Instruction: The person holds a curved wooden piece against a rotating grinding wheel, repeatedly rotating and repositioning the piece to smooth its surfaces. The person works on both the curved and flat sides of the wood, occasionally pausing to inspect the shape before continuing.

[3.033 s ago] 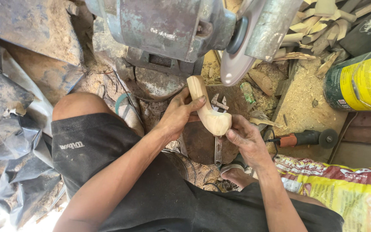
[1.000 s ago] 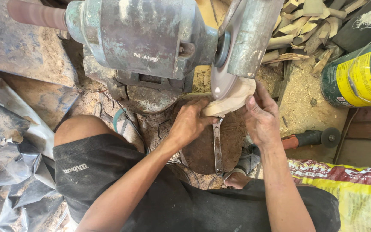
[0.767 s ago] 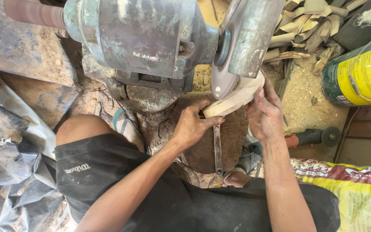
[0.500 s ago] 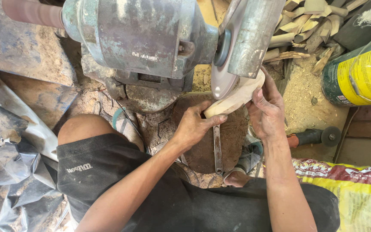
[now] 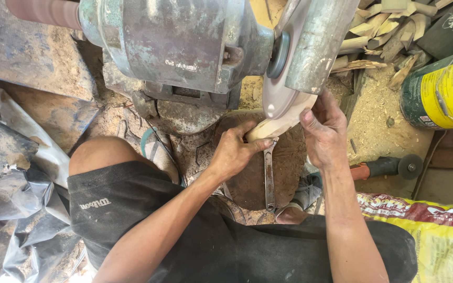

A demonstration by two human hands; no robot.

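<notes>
I see the motor housing (image 5: 179, 44) at the far centre, with the sanding disc (image 5: 281, 102) on its right end. The wooden piece (image 5: 276, 126) lies against the disc's near edge, my left hand (image 5: 234, 152) on its left end and my right hand (image 5: 323, 131) on its right. The wrench (image 5: 268, 175) lies on the ground just near of the piece, between my hands. The can (image 5: 441, 89) stands far right, the angle grinder (image 5: 389, 167) near of it, and the sack (image 5: 431, 236) nearest on the right. The wood offcuts (image 5: 384, 36) are piled behind the can's left.
</notes>
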